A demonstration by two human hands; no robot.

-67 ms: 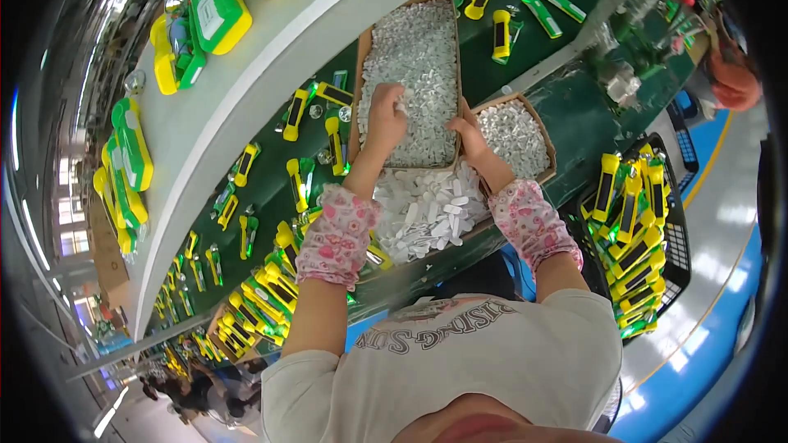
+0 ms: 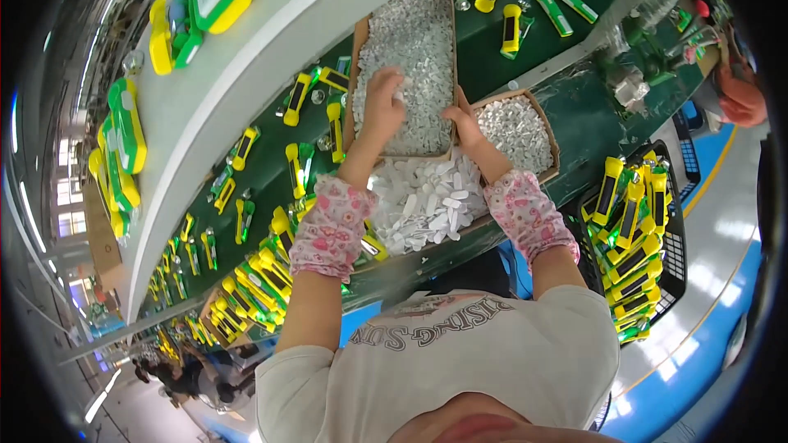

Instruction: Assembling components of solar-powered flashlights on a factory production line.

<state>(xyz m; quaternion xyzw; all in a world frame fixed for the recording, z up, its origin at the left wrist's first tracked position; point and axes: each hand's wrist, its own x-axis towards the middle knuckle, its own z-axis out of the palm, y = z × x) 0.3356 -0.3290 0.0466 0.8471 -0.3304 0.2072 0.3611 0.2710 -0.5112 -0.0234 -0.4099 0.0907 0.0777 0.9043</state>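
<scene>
White bits [image 2: 414, 41] fill a long cardboard box [image 2: 359, 37] on the green surface [image 2: 480, 53]; left hand [image 2: 382, 107] curls over them, nearly closed, can't tell if any are held; right hand [image 2: 465, 125] clasps the box's right rim, thumb over it.

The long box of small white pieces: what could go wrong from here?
The right hand at the open long box could tip it, spilling its small white pieces. Any pieces the left hand over the box drops might land among the larger white pieces heaped at its near end.
</scene>
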